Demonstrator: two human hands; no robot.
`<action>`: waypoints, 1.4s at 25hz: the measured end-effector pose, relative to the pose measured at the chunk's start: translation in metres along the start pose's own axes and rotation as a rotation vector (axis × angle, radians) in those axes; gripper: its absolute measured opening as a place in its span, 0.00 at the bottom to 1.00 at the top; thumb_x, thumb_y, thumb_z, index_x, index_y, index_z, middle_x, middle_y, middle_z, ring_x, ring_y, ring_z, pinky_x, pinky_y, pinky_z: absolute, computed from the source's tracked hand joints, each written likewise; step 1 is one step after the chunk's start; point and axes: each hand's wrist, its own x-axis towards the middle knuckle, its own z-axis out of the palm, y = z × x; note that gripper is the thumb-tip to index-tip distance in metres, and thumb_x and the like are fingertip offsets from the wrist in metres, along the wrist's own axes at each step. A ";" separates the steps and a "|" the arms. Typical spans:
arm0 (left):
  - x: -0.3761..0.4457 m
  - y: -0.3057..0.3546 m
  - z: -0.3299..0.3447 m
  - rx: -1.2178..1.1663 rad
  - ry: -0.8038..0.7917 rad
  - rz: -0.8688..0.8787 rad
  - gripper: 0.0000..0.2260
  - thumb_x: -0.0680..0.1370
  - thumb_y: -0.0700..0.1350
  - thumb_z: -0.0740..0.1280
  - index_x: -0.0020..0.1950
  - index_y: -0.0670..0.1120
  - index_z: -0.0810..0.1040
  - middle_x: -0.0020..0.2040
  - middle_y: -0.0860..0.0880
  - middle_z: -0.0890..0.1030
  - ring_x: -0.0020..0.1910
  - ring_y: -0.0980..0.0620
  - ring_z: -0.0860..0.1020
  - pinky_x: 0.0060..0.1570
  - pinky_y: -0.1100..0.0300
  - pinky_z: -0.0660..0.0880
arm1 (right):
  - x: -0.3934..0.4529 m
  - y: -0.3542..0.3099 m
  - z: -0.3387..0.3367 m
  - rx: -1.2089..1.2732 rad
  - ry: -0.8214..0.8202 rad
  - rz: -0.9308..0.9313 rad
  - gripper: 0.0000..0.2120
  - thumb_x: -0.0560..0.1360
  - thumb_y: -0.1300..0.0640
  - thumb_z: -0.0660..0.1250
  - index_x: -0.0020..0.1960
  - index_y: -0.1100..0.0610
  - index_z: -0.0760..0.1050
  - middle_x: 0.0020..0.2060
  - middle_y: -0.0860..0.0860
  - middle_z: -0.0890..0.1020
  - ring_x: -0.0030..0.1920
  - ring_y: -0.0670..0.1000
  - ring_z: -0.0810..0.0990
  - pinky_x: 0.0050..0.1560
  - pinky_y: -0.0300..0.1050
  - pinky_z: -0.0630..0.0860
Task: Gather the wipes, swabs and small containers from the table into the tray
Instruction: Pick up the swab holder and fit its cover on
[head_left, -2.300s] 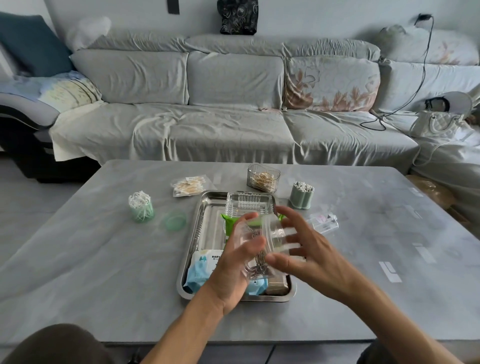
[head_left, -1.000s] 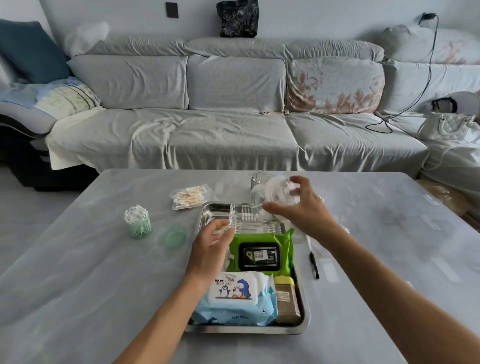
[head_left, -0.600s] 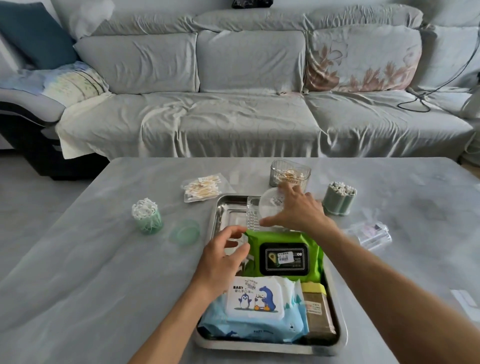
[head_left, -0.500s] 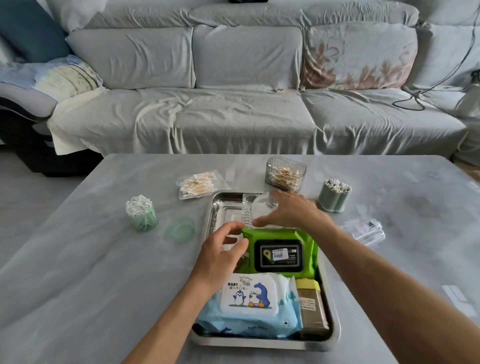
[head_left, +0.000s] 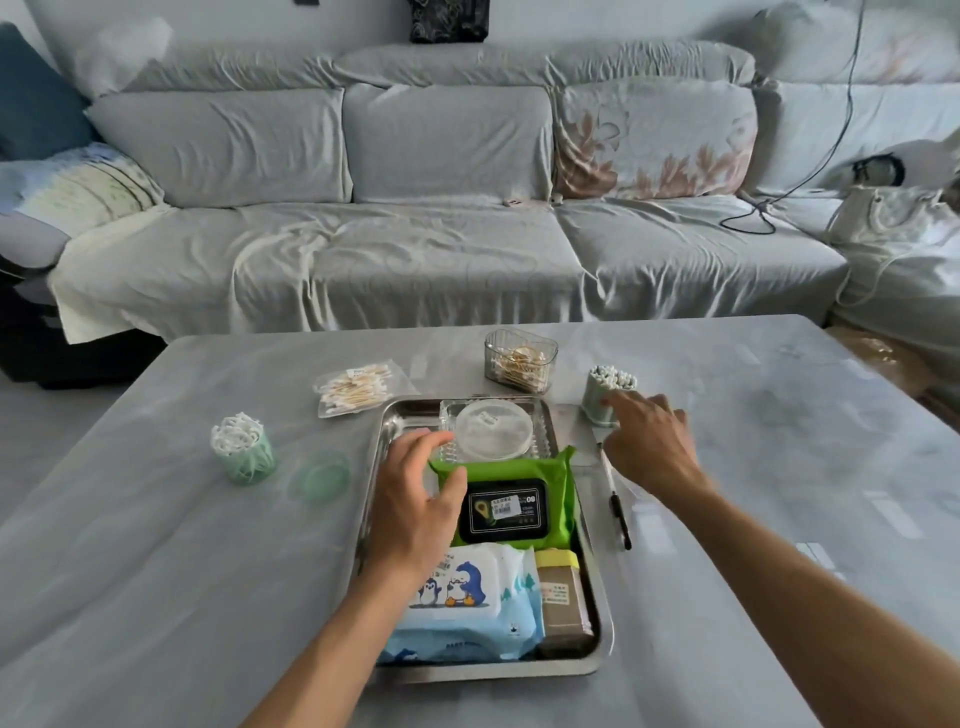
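Observation:
A steel tray (head_left: 597, 656) on the grey table holds a blue baby-wipes pack (head_left: 485, 618), a green wipes pack (head_left: 514, 501), a brown jar (head_left: 561, 597) and a round clear container (head_left: 493, 428) resting on a ribbed clear box (head_left: 540, 439). My left hand (head_left: 415, 512) hovers open over the tray's left side, touching the green pack's corner. My right hand (head_left: 647, 441) is open just right of the tray, fingertips at a pale green swab holder (head_left: 602, 389). A clear tub of swabs (head_left: 519, 361), a swab bag (head_left: 356, 389), a green swab cup (head_left: 244, 454) and its lid (head_left: 324, 475) lie outside the tray.
A black pen (head_left: 618, 512) lies right of the tray, partly under my right wrist. A grey sofa (head_left: 415, 249) runs along the table's far edge. A white handbag (head_left: 888, 215) and a black cable (head_left: 810, 166) lie on the sofa's right part.
The round clear container left my right hand and now rests on the ribbed box in the tray. My right hand moved right to the pale green swab holder. The left hand stayed over the tray.

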 end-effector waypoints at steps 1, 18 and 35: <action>0.001 0.007 0.006 -0.008 0.023 0.031 0.16 0.73 0.47 0.66 0.61 0.50 0.78 0.59 0.55 0.74 0.61 0.58 0.72 0.62 0.66 0.64 | -0.005 0.017 -0.001 -0.109 -0.111 0.007 0.24 0.74 0.58 0.62 0.70 0.51 0.68 0.68 0.51 0.75 0.68 0.59 0.70 0.64 0.58 0.68; 0.120 0.073 0.201 0.259 -0.326 -0.135 0.40 0.68 0.45 0.74 0.76 0.48 0.59 0.72 0.44 0.67 0.69 0.44 0.68 0.65 0.54 0.69 | -0.007 0.087 0.019 -0.124 -0.058 0.069 0.28 0.67 0.37 0.72 0.65 0.41 0.70 0.63 0.46 0.75 0.63 0.57 0.71 0.57 0.53 0.68; 0.101 0.086 0.162 -0.380 -0.196 -0.019 0.26 0.66 0.45 0.80 0.58 0.46 0.69 0.52 0.45 0.80 0.45 0.54 0.82 0.37 0.64 0.79 | -0.024 0.106 0.014 0.804 -0.130 0.377 0.31 0.63 0.52 0.81 0.62 0.51 0.71 0.46 0.50 0.82 0.46 0.53 0.82 0.46 0.50 0.80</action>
